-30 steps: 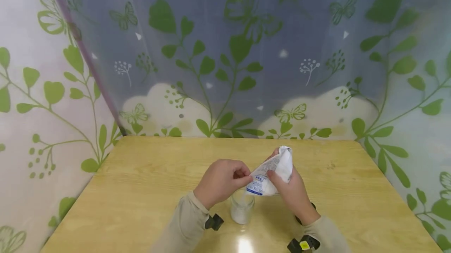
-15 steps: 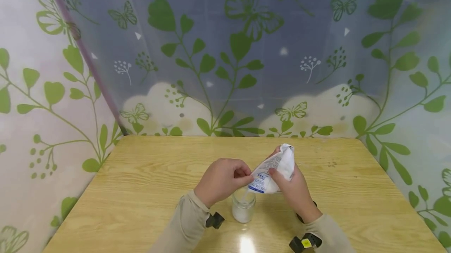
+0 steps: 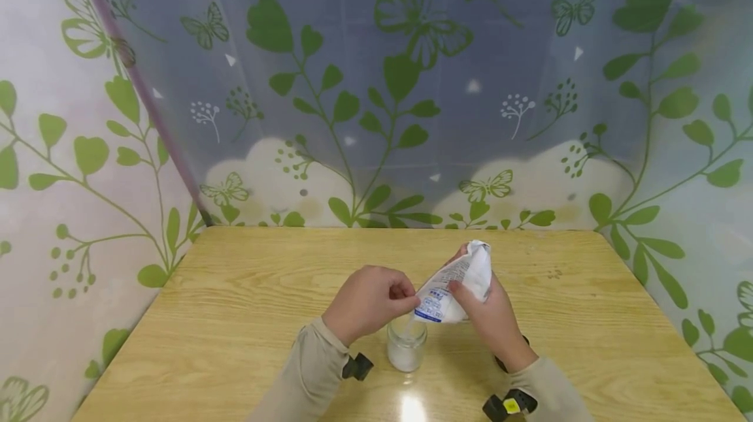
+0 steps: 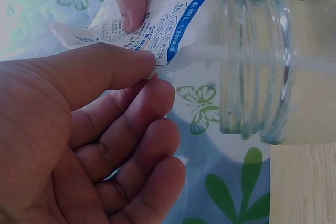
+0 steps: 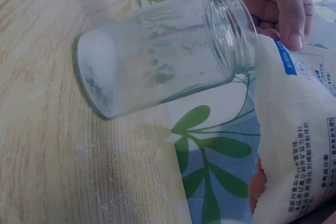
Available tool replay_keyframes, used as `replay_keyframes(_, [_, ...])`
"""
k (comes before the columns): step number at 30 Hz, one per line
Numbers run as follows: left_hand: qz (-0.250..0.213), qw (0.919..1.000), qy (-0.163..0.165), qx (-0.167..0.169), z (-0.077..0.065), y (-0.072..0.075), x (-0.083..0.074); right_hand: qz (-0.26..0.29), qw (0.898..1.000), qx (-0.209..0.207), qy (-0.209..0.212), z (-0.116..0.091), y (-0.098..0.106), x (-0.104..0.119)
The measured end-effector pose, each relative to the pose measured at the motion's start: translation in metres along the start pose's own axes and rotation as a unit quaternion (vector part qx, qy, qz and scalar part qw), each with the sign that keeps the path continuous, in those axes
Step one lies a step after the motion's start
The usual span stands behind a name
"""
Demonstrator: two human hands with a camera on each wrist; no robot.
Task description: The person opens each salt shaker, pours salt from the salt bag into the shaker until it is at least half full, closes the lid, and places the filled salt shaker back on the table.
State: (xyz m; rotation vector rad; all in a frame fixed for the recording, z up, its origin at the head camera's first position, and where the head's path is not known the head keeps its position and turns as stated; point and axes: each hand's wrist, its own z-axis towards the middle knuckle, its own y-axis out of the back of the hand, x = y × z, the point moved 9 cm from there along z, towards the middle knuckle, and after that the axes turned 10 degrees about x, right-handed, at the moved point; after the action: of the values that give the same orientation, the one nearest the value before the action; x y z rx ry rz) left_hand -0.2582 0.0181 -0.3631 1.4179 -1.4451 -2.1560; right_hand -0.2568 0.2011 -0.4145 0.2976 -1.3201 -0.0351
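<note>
A white printed bag of salt point(image 3: 455, 288) is tipped mouth-down over a glass jar point(image 3: 406, 353). My right hand point(image 3: 497, 324) grips the bag's body, thumb across its front. At the bag's lower left corner, my left thumb and index finger pinch the edge; this left hand point(image 3: 372, 301) has its other fingers curled below, as the left wrist view shows. A thin white stream point(image 4: 252, 56) runs from the bag's mouth into the jar. In the right wrist view, white salt point(image 5: 100, 61) covers the upright jar's bottom in a shallow layer.
The jar stands on a wood-grain table point(image 3: 253, 278). Fine white grains point(image 5: 121, 182) lie scattered on the wood beside it. A leaf-and-butterfly patterned curtain point(image 3: 353, 115) rises behind the table and along both sides. Black straps with small black blocks point(image 3: 357, 366) sit on both wrists.
Both hands and the bag keep almost the same pose over the jar, apart from a slight shift of the whole view. The white stream shows in all head frames.
</note>
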Motion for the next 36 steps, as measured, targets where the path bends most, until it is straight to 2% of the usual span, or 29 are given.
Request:
replay_keyframes(17, [0.025, 0.9996, -0.012, -0.001, 0.0061, -0.0036, -0.0044, -0.025, 0.999, 0.001, -0.033, -0.0018, 0.0063, -0.0049])
replay_keyframes(25, [0.025, 0.9996, -0.009, 0.007, 0.0060, -0.0074, -0.0050, -0.017, 1.000, -0.003, -0.021, -0.0048, 0.0069, -0.0041])
replay_keyframes(36, [0.027, 0.9996, -0.004, -0.004, 0.0033, -0.0024, -0.0022, -0.016, 1.000, 0.005, -0.015, 0.0002, 0.0031, -0.0053])
